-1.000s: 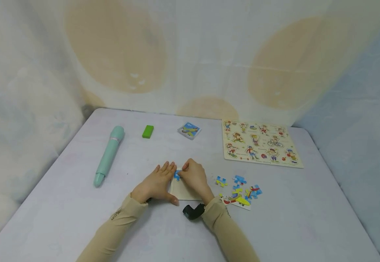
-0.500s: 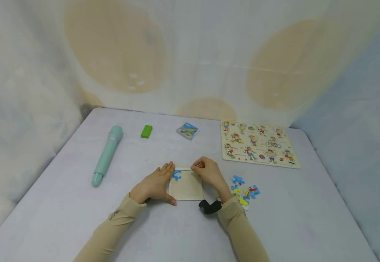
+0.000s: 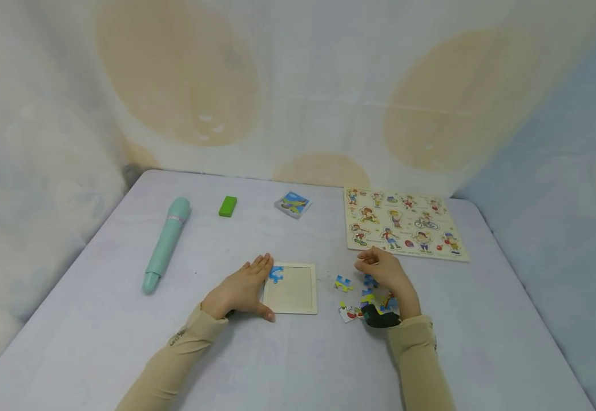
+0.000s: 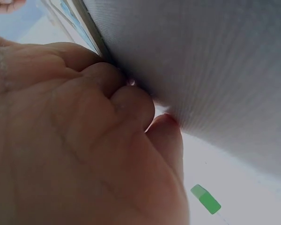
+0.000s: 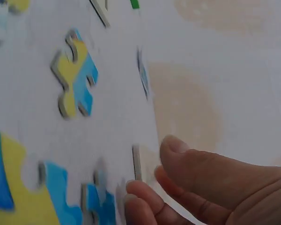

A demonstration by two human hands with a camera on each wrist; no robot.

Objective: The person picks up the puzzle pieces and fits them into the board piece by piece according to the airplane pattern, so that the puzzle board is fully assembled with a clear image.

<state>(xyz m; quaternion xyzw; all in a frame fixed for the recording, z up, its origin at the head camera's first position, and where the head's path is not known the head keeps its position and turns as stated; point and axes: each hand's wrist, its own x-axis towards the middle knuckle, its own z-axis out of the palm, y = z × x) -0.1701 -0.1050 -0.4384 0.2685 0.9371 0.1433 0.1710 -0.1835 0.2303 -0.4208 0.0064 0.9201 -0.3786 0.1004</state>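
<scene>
In the head view a small wooden puzzle tray (image 3: 294,298) lies on the table with one blue jigsaw piece (image 3: 276,274) in its upper left corner. My left hand (image 3: 240,292) rests flat on the table, fingers straight, against the tray's left edge. Above the loose pieces to the right is my right hand (image 3: 386,273), its fingers loosely bent and holding nothing. A blue and yellow jigsaw piece (image 5: 77,82) lies below it in the right wrist view. Beside that are several more jigsaw pieces (image 3: 350,313), partly hidden by the hand and a black wrist device (image 3: 378,317).
A wooden figure board (image 3: 406,225) lies at the back right. Behind the tray is a small airplane picture (image 3: 293,204), with a green block (image 3: 228,206) to its left. A mint-green microphone-like stick (image 3: 166,245) lies at the left.
My right hand has left the blue piece in the tray corner and moved right, over the loose pieces. My left hand stays at the tray's edge.
</scene>
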